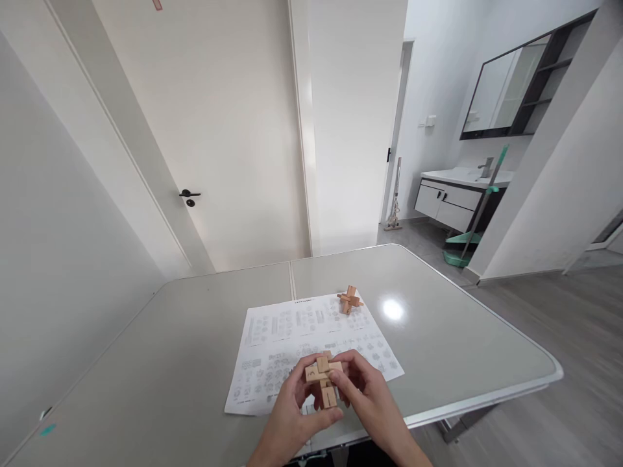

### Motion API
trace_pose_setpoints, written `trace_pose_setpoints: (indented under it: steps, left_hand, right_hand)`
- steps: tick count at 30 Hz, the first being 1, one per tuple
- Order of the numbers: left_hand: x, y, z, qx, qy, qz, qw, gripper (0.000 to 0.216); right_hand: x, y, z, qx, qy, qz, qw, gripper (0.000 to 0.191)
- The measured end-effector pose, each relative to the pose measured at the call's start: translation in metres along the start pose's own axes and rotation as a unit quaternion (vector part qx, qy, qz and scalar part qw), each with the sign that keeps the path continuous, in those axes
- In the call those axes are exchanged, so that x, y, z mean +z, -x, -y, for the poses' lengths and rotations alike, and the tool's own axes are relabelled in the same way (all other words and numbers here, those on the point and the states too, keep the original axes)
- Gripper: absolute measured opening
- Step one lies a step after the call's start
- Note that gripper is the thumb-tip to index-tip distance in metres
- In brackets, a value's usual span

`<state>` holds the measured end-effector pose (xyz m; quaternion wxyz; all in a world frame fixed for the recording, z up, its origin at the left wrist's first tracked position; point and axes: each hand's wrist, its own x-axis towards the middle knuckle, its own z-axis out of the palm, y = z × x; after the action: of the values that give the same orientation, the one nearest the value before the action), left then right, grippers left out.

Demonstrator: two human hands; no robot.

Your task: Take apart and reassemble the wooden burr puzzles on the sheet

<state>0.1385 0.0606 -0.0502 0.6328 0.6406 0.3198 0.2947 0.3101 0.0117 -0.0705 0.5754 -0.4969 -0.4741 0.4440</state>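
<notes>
Between my hands, above the near edge of a printed sheet, is a wooden burr puzzle [317, 373] of interlocked pale bars, one marked with a "3". My left hand [291, 410] grips it from the left, with the thumb at its lower end and the fingers behind it. My right hand [364, 388] holds it from the right, the thumb pressing on its front. Some of the fingers are hidden behind the wood. A second, darker wooden burr puzzle [350, 300] rests on the far right corner of the instruction sheet [287, 324], which carries several rows of small diagrams.
The grey folding table [170, 363] has a metal rim and a seam across it. Beyond it stands a white door [233, 130] with a black handle. At the back right are a washbasin cabinet [448, 200], a mop [396, 194] and a green dustpan [456, 258].
</notes>
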Motion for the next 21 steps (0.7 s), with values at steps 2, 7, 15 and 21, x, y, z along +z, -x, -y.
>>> trace_pose_setpoints:
  steps: [2, 7, 15, 21]
  left_hand:
    - [0.0, 0.0, 0.006, 0.0, 0.024, -0.001, 1.0, 0.068]
    - [-0.001, 0.002, 0.017, -0.008, 0.071, -0.022, 0.997, 0.07]
    - [-0.024, 0.0, 0.038, -0.046, -0.01, -0.173, 0.984, 0.071]
    - [-0.022, -0.003, 0.039, -0.022, -0.047, -0.166, 0.985, 0.074]
  right_hand:
    - [0.004, -0.002, -0.007, -0.004, 0.016, -0.004, 1.0, 0.045]
    - [0.002, -0.006, -0.016, -0.029, 0.027, 0.034, 0.999, 0.04]
    - [-0.03, -0.011, -0.04, -0.044, 0.259, -0.05, 0.963, 0.027]
    - [-0.003, -0.016, -0.064, -0.075, 0.445, -0.028, 0.892, 0.023]
